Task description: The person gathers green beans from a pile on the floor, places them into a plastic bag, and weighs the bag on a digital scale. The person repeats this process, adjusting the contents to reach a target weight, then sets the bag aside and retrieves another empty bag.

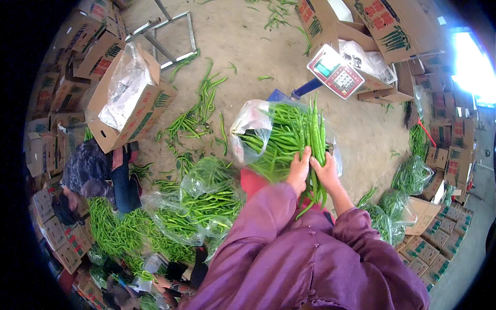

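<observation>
A bunch of long green chili peppers (316, 133) is gripped between my left hand (299, 170) and my right hand (326, 170), which meet around it from either side. Its tips point away from me, and several ends hang below my hands toward my lap. Right behind the bunch, a clear plastic bag (252, 116) lies open and full of more green peppers (277, 143). Part of the bag's far side is hidden by the held bunch.
A digital scale display (335, 71) on a blue post (306, 89) stands beyond the bag. Loose peppers (205, 100) litter the floor. Left are a lined carton (143, 112), a crouching person (93, 166) and a pepper heap (116, 224). Filled bags (412, 176) and stacked cartons (430, 240) line the right.
</observation>
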Motion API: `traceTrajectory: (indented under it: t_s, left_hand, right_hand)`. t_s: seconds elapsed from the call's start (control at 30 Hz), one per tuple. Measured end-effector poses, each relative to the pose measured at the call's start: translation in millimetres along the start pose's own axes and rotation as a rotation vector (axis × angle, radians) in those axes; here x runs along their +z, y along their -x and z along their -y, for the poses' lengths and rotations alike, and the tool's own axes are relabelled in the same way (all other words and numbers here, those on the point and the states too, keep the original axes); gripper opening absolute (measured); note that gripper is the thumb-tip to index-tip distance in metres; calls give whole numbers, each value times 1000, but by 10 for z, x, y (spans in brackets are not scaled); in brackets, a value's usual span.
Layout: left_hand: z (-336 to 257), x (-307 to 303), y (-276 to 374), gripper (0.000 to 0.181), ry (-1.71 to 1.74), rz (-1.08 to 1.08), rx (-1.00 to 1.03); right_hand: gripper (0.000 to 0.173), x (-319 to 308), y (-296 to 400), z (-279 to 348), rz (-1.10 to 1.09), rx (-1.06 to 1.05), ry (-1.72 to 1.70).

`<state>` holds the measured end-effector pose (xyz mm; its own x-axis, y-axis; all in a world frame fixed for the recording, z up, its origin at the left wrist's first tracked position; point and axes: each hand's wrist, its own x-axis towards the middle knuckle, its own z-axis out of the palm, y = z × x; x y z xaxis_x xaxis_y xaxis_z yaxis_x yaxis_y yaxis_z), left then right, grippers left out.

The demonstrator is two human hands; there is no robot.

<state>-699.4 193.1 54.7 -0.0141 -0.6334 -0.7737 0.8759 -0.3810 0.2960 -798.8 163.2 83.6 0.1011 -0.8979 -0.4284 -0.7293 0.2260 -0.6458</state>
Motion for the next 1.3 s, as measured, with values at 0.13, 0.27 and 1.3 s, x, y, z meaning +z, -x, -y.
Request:
traceTrajectory:
  t_s: [0.13, 0.27, 1.3]
  left_hand:
    - [442, -130, -537, 57, 37, -194, 42]
    - [433, -163, -620, 54, 231, -167, 67]
    - [-940, -1182, -1710, 52, -1478, -524, 75]
  right_hand:
    - [53, 0, -303, -83, 143, 79, 58]
    - [57, 53, -689, -183, 352, 66, 185]
    - [101, 1062, -1517, 295, 256, -165, 795]
